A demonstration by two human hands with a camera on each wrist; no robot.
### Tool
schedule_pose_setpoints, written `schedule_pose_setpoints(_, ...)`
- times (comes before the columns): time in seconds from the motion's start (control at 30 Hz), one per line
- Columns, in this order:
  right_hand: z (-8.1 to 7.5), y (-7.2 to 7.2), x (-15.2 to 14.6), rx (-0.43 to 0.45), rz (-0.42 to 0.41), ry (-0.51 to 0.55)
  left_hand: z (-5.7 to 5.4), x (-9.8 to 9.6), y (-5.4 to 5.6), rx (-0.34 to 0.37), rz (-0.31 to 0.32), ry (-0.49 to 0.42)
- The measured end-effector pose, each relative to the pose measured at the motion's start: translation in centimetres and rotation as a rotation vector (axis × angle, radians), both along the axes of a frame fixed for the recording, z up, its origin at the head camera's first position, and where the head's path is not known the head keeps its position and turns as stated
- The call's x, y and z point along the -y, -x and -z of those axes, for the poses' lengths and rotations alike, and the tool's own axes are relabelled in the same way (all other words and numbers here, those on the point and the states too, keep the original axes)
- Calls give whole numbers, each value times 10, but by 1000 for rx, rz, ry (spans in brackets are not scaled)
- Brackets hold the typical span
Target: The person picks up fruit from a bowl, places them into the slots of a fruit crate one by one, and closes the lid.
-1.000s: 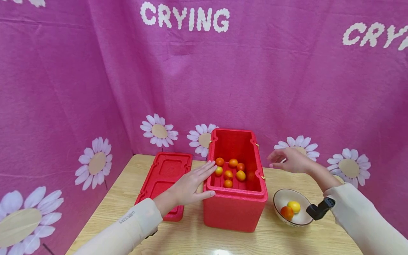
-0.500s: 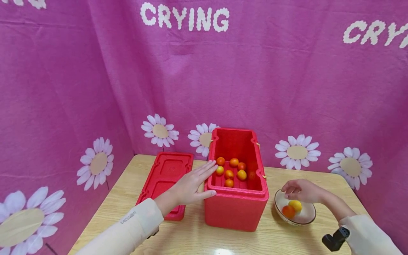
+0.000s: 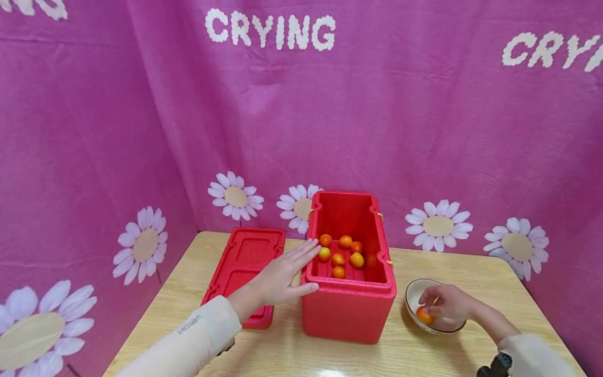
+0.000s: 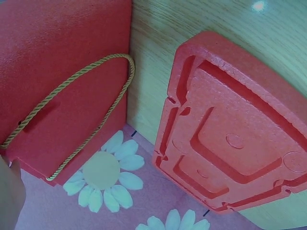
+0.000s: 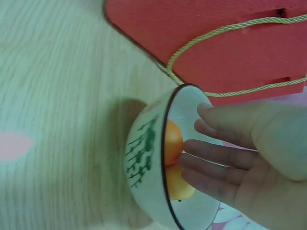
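My left hand [image 3: 282, 277] lies with straight fingers on the left rim of a red foam box [image 3: 346, 317]. Inside the box sit several small orange, red and yellow tomatoes [image 3: 356, 260]. To the right, my right hand [image 3: 452, 302] reaches into a white bowl [image 5: 144, 163] with a dark rim and green painted leaves. An orange-red tomato [image 5: 172, 143] and a yellow tomato [image 5: 178, 184] lie in that bowl. In the right wrist view the right fingers are extended, their tips right at the two tomatoes; whether they touch is hard to tell.
A red lid [image 3: 249, 251] lies recessed side up on the wooden table [image 3: 282, 356], left of the box. Gold rope handles [image 4: 72, 84] hang on the box's sides. A purple cloth [image 3: 358, 120] with daisies stands behind and at the left.
My right hand has come from beside the box, rightward and down into the bowl, now covering most of the yellow tomato in the head view. The left hand has stayed put.
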State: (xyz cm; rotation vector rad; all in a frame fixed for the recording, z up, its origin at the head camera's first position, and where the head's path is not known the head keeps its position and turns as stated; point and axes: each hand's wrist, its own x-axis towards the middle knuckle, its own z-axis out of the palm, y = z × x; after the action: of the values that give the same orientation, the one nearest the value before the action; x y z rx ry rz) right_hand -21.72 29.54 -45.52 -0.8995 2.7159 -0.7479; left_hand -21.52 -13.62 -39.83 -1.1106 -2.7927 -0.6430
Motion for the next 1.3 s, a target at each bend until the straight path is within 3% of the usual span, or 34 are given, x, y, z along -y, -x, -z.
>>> schedule_pose_setpoints(0.13, 7, -1, 1, -43, -45, 25, 0, 0, -1, 7, -10, 4)
schedule_pose_setpoints(0.33, 21, -1, 2, -198, -225, 111, 0, -1, -1, 4, -1, -2)
schedule_pose_setpoints(0.43, 26, -1, 3, -240, -219, 77, 1, -1, 0, 0, 6, -2)
schedule_pose_setpoints(0.67, 27, 0, 2, -141, -119, 5, 2, 1, -1, -1, 8, 3)
schedule_pose_setpoints(1.0, 24, -3, -6, -113, -170, 120, 3, 1, 0, -14, 14, -7)
schedule_pose_setpoints(1.3, 14, -6, -7, -46, -99, 132, 3, 0, 0, -8, 10, -7)
